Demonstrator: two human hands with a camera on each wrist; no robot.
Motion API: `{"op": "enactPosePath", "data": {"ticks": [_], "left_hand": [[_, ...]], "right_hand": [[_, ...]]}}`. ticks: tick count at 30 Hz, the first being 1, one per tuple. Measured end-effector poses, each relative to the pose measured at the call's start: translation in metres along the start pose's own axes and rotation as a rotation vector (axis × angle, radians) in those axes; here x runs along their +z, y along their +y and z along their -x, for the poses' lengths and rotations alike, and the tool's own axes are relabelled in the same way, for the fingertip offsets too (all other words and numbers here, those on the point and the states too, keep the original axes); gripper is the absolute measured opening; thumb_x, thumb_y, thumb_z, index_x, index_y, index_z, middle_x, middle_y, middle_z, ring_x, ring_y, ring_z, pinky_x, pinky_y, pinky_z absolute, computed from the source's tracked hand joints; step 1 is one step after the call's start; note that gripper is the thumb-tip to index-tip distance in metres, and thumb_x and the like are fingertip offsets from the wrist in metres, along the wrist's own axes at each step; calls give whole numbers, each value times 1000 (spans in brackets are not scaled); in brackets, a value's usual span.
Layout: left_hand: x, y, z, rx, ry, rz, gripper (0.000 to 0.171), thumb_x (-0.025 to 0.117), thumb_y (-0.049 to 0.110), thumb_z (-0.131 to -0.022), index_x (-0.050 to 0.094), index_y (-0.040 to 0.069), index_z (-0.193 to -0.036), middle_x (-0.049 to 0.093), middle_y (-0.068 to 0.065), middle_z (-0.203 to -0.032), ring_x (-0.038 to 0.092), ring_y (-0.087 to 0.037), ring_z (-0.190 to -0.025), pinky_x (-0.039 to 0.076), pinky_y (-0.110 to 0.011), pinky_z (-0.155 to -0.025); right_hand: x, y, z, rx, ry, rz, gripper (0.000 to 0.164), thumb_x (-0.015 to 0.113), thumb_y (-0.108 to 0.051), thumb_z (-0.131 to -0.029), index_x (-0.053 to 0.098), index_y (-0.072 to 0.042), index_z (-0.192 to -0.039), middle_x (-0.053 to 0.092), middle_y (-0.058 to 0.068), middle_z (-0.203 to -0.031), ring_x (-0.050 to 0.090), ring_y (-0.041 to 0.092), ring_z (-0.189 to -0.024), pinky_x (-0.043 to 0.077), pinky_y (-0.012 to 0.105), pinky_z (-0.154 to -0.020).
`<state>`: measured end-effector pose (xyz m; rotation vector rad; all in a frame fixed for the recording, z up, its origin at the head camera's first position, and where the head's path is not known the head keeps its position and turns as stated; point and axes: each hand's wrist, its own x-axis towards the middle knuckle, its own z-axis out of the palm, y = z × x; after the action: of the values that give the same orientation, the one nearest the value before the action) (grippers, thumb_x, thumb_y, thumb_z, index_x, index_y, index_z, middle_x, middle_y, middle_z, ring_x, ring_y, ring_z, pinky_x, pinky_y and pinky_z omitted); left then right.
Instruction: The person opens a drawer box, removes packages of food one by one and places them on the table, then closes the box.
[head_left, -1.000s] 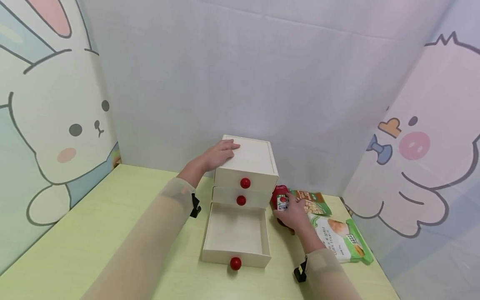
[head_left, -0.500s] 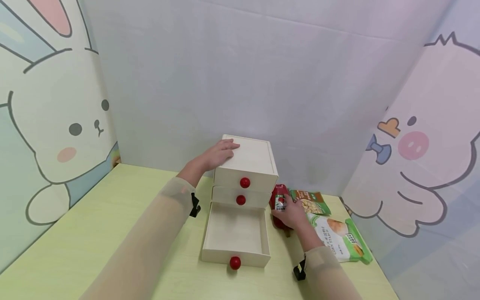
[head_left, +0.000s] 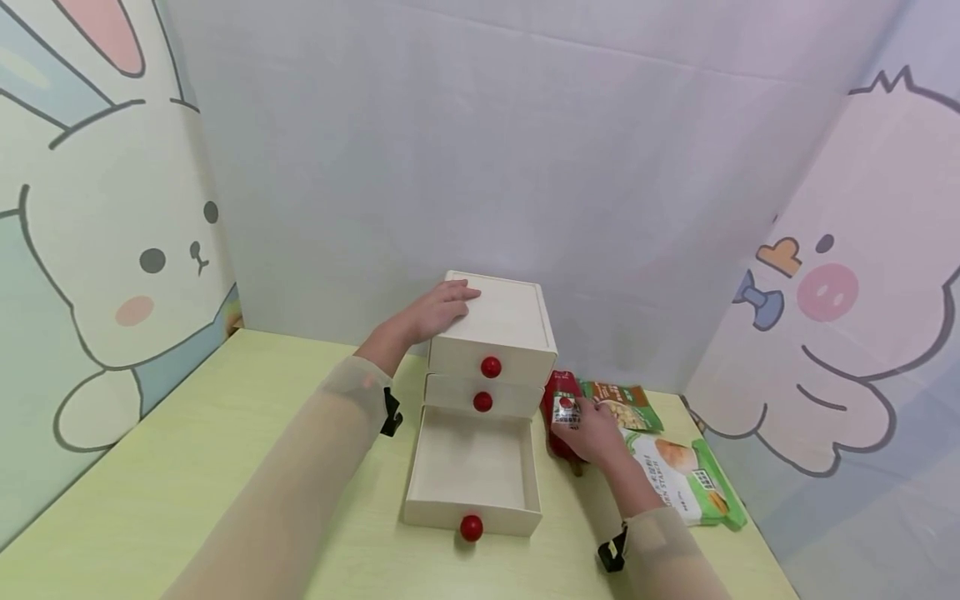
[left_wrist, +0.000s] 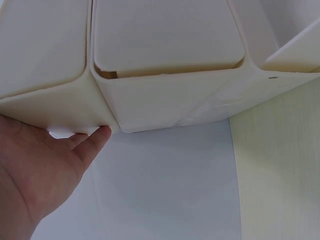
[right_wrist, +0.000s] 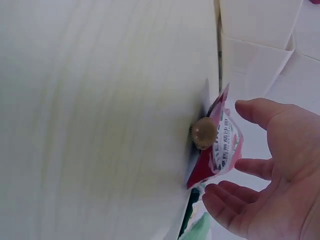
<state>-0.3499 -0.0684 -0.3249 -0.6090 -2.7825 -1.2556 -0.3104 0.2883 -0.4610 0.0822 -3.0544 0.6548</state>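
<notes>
My left hand (head_left: pixel 435 312) rests on the left side of the top of a cream drawer unit (head_left: pixel 501 310). In the left wrist view, the hand (left_wrist: pixel 42 167) has its thumb against the unit's side wall (left_wrist: pixel 60 107). My right hand (head_left: pixel 594 432) is at the right edge of a red spouted pouch (head_left: pixel 558 429) lying beside the unit. Seen from the right wrist, the fingers and thumb of the hand (right_wrist: pixel 280 165) are spread around the pouch (right_wrist: pixel 225 145), not curled on it. Its brown ribbed cap (right_wrist: pixel 204 133) faces the camera.
The bottom drawer (head_left: pixel 472 467) is pulled out, with a red knob (head_left: pixel 471 527); two upper drawers are closed. A brown and green packet (head_left: pixel 630 406) and a white and green corn starch bag (head_left: pixel 678 475) lie to the right on the table (head_left: pixel 247 408). A curtain (head_left: pixel 495 150) hangs behind.
The red pouch has turned slightly, its cap end shifting left. My right hand has then drawn back a little to the right, uncovering more of the pouch. The left hand stays put.
</notes>
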Motion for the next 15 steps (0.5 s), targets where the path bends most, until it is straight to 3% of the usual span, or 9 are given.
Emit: {"op": "enactPosePath", "data": {"ticks": [4,9,12,15], "left_hand": [[1,0,-1,3,-4,-4,60,39,27,-110,47,16,-168,20,-7,-185,10,-34,-173,16,-61,-138],[1,-1,-2,-1,-1,4,60,38,28,-111,46,17,-169,19,-7,-185,10,-34,-173,15,-61,-138],[1,-2,-2,-1,3,3,60,38,28,-111,46,16,-169,19,-8,-185,10,-34,-173,15,-61,-138],[1,-2,-2,-2,3,5,60,38,28,-111,46,17,-169,19,-7,-185,10,-34,-173,15,-61,-138]], "right_hand": [[-5,2,10,-18,37,-22,80,73,-41,-102,44,4,-162,42,40,-154,54,52,-135,52,69,-110],[-16,-9,27,-101,113,-66,70,70,-33,-104,48,1,-161,45,35,-153,54,50,-137,50,69,-112],[-23,-23,44,-168,134,-104,62,69,-29,-104,53,-4,-159,50,30,-151,62,44,-129,55,64,-107],[-28,-36,61,-239,139,-120,54,70,-27,-104,59,-10,-154,58,23,-141,69,32,-113,62,53,-94]]}}
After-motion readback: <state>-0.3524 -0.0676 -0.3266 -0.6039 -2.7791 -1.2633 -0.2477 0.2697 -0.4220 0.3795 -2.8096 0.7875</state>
